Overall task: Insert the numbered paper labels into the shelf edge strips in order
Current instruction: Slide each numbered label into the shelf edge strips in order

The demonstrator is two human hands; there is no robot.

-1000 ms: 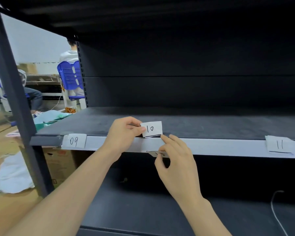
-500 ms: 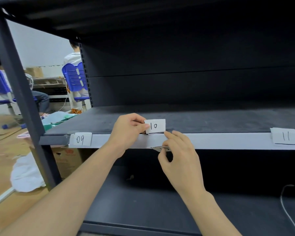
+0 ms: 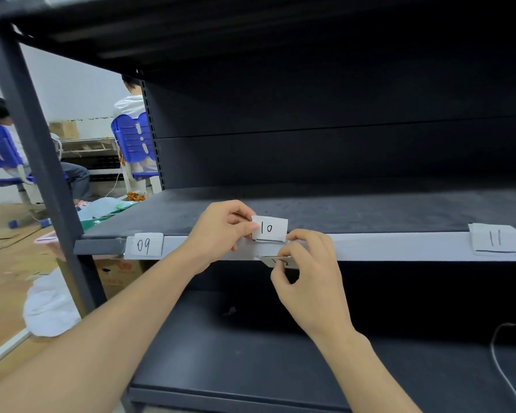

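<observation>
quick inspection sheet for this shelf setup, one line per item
surface: dark grey metal shelf, pale grey edge strip along its front
job's things: white paper label 09 in the strip, left; label 11 on it, right; label 10 held above its middle
clutter: small dark scrap on the lower shelf
grippers: left hand pinches label 10; right hand pinches a small pale piece at the strip's lower edge
cables: thin white cable on the lower shelf, right
surroundings: blue plastic chairs, seated people, cardboard box, white bag on the floor
</observation>
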